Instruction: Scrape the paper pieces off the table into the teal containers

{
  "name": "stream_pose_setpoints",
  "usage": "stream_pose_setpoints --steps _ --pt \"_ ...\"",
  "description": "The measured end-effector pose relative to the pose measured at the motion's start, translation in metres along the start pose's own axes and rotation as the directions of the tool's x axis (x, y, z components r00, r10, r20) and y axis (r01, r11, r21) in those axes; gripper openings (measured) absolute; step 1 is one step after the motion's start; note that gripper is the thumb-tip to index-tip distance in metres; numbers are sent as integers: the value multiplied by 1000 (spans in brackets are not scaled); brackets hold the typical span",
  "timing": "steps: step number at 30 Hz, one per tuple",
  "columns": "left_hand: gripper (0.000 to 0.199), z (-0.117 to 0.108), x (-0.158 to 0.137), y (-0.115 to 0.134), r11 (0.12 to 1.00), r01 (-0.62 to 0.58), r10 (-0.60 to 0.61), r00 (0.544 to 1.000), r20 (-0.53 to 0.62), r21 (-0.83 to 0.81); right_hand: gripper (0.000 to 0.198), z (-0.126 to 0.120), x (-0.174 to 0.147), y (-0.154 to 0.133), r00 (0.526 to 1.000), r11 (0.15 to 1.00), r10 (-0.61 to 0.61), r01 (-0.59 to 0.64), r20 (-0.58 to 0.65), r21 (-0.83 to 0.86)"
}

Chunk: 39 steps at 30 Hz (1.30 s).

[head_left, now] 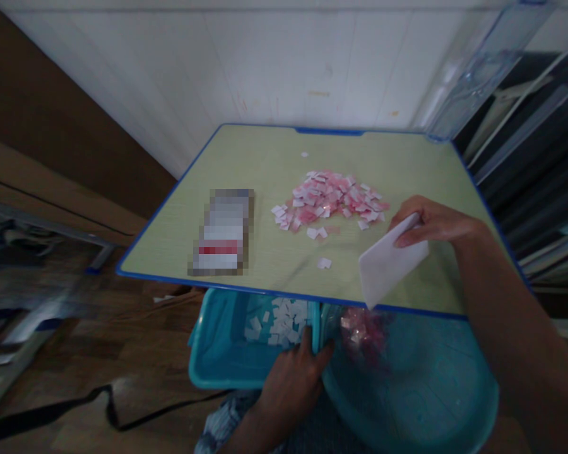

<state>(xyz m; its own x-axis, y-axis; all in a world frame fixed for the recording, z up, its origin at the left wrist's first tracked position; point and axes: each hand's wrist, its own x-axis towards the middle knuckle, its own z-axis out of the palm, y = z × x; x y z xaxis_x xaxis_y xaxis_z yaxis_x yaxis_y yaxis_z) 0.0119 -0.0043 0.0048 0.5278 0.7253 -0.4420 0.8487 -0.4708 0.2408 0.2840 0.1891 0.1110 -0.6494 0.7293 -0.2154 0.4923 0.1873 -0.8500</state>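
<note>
My right hand is closed on a stiff white card, its lower corner tilted down at the front edge of the small table. Beyond the card lies a pile of small pink and white squares, with a few strays in front. Below the table edge, my left hand grips where two teal basins meet. Its index finger reaches over the rim of the rectangular basin, and the thumb lies toward the round basin. White squares lie in the rectangular basin.
A pixelated oblong object lies on the table's left side. Pink film-like scraps sit in the round basin. A clear plastic container leans at the back right corner. A black strap crosses the floor at left.
</note>
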Motion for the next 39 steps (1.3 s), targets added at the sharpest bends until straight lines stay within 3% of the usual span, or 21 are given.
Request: stream_pose_setpoints --steps 3,7,10,14,20,25,27,30,34,36,39 --pt "57 -1 0 0 1000 12 -12 1000 19 6 19 1 0 0 999 999 -35 35 -13 -10" --pt "58 0 0 0 1000 21 -22 999 23 18 24 4 1 -3 953 995 44 -17 -300 94" --pt "56 0 0 0 1000 13 -13 1000 2 11 25 8 4 -5 914 993 85 -44 -396 111" --pt "52 0 0 0 1000 1 -1 1000 -4 -6 26 22 14 -14 942 995 60 -31 -331 93" --pt "57 2 0 0 1000 3 -3 1000 1 7 22 48 30 -31 951 990 -105 128 -290 62" --pt "56 5 -1 0 1000 7 -6 1000 -5 16 25 35 18 -24 871 993 43 18 -489 120" --pt "56 5 -1 0 1000 8 -8 1000 -10 13 26 30 14 -22 854 993 77 -19 -514 116" --pt "56 2 -1 0 1000 -8 8 1000 -10 2 26 32 17 -25 892 995 78 -42 -445 91" --pt "56 -1 -1 0 1000 -11 11 1000 1 1 26 49 29 -36 944 998 -37 52 -328 37" --pt "55 -1 0 1 1000 -6 6 1000 -7 -3 26 54 32 -38 943 995 -71 90 -324 42" --pt "57 0 -1 1 1000 -1 1 1000 -25 -1 27 52 29 -35 914 993 -22 67 -405 98"
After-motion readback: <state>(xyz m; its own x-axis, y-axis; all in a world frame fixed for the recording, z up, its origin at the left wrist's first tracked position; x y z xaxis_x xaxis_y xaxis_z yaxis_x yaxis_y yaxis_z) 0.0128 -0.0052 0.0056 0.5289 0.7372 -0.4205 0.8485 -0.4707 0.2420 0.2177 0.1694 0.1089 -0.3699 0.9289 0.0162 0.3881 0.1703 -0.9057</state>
